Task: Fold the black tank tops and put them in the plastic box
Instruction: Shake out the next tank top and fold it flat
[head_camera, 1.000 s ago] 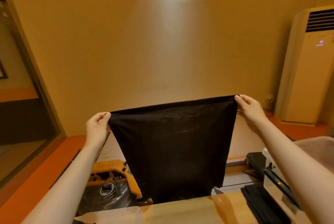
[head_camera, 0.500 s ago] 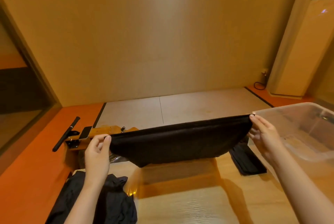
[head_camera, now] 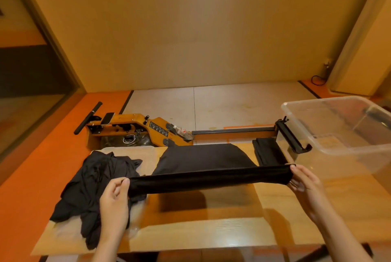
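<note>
The wooden table point(head_camera: 190, 234) fills the lower half of the view. Behind its far edge an orange rowing machine point(head_camera: 135, 128) lies on the floor, parallel to that edge. The clear plastic box point(head_camera: 338, 126) stands on the far right of the table, with its opening upward.

The black tank top point(head_camera: 207, 177) is in the middle of the table. Its near edge is stretched tight from left to right and held a little above the wood, while the rest lies flat toward the far edge. The left hand point(head_camera: 115, 200) pinches its left end and the right hand point(head_camera: 304, 183) pinches its right end, the two hands well apart.

A loose pile of black tank tops point(head_camera: 95, 181) lies under the left hand. A small folded black stack point(head_camera: 268, 153) lies between the stretched top and the box.
</note>
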Tool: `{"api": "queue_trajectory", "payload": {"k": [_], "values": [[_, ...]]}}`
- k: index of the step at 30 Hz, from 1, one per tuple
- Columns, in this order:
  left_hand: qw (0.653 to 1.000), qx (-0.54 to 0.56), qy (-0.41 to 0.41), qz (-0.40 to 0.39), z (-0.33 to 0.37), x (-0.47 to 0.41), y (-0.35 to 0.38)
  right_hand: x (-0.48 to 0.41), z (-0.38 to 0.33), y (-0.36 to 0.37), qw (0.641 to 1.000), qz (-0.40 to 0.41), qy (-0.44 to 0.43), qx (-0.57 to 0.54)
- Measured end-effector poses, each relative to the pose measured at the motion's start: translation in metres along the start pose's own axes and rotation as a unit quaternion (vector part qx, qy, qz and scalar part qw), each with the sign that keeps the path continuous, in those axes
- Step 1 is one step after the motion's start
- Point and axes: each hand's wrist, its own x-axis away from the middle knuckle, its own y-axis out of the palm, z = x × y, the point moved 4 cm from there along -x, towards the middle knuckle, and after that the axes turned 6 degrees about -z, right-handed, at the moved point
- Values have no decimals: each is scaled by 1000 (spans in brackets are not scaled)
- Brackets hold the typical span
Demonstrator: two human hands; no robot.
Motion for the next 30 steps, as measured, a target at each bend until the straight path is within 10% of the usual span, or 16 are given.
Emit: {"api": "queue_trajectory", "payload": {"k": [30], "values": [[995, -95, -7, -36, -50, 150, -5, 133, 19, -71, 980, -57, 25, 188]]}}
